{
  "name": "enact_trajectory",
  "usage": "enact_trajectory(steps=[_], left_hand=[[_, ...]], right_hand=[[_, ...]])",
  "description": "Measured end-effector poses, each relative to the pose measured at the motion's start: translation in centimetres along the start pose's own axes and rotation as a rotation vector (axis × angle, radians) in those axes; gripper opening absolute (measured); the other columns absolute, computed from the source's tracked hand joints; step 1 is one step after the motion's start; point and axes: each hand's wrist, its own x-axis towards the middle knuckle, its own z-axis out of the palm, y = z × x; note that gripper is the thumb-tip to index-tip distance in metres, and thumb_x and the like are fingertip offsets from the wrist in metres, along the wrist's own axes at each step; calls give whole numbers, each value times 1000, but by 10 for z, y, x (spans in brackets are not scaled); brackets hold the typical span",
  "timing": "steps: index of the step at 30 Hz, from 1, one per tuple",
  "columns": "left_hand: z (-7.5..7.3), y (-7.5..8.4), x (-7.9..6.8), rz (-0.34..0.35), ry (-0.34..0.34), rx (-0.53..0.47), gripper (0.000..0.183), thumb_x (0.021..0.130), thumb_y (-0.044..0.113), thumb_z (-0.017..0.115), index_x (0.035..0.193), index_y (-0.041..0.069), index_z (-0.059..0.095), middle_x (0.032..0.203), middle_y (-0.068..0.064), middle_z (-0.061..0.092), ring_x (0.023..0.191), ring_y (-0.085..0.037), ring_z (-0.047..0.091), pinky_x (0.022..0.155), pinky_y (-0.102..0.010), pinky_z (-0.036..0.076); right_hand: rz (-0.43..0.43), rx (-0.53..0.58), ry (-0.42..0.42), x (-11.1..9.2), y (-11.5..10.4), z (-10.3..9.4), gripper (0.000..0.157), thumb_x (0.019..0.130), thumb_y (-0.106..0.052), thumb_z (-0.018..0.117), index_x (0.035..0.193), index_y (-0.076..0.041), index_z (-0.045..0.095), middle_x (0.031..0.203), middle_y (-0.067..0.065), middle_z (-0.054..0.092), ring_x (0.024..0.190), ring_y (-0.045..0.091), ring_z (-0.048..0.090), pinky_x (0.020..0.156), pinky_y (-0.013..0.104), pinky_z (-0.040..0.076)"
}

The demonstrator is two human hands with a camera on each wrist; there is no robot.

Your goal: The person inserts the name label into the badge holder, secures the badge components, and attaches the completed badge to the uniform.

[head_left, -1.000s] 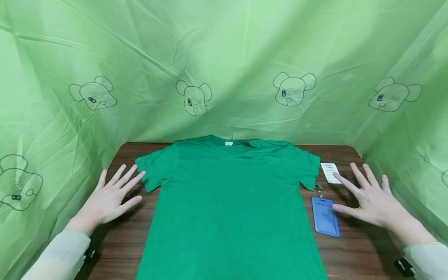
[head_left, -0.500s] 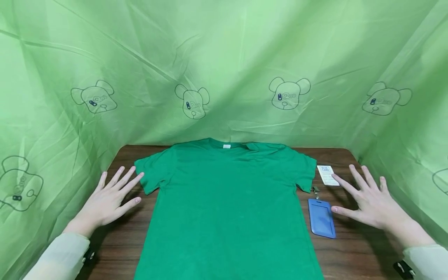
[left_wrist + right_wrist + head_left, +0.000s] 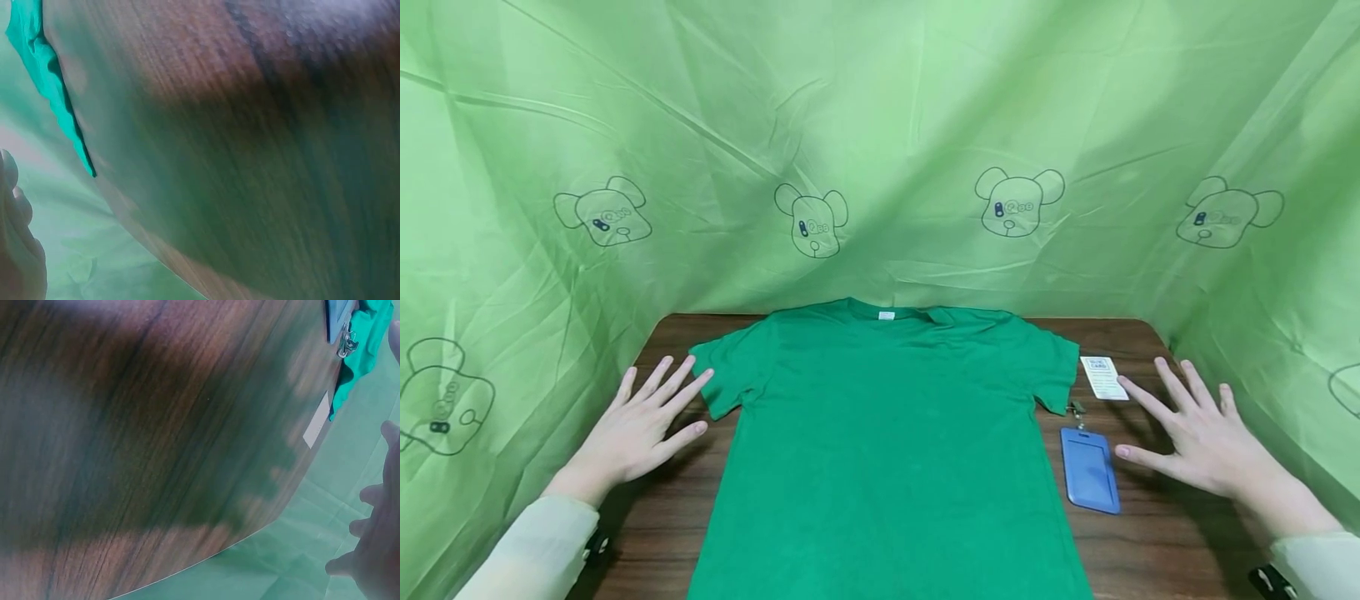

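1. White card point(image 3: 1103, 379): "CARD" in heading; smaller lines illegible
2. Green curtain point(image 3: 880, 125): printed animal heads point(image 3: 1018, 218), lettering beginning "Q", remainder unclear
3. Green T-shirt point(image 3: 887, 458): white neck label point(image 3: 886, 316), print too small to read

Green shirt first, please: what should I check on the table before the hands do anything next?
1. Hands free: ok; left hand and right hand hold nothing.
2. Green shirt sleeves spread: ok, both stick out sideways.
3. Shirt's bottom edge straight: cannot tell, it is outside the picture.
4. Blue badge holder lying on the table: ok.
5. Badge clip clear of the shirt: cannot tell, it is right by a sleeve.
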Motion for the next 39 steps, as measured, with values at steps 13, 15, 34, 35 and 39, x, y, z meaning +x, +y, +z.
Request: enact_trajectory(steps=[13,15,34,35,39], left_hand=[[-4,12,10,-20,-4,-8,82,108,62,58,176,29,25,184,-2,10,170,-31,1,131,-64,-10],[-5,18,16,-16,-4,-13,82,108,62,58,176,29,26,184,-4,12,170,-32,3,131,-67,-6],[5,154,128,83,-60,-186,84,109,75,38,177,32,13,183,-1,9,168,-36,5,131,-69,9],[5,162,132,83,-66,-199,84,109,75,37,177,34,11,183,-1,9,168,-36,6,131,-69,9],[1,191,150,77,-68,-244,84,110,72,40,177,36,4,183,-4,13,168,-37,11,131,-67,15]], right_hand=[[-9,45,-3,4,-5,-1,112,90,-66,80,177,-38,15,182,20,-6,166,48,-11,115,91,2],[0,69,-13,3,-7,-2,111,91,-65,80,177,-37,16,182,19,-6,166,47,-11,115,90,2],[87,393,-24,-10,-21,-4,95,102,-42,77,176,-21,22,167,42,29,142,73,31,101,90,27],[82,409,-12,-10,-21,-3,95,102,-40,78,176,-21,22,167,41,31,142,73,32,103,90,25],[71,455,25,-9,-21,-4,100,98,-36,84,176,-24,23,166,34,38,141,69,38,102,89,30]])
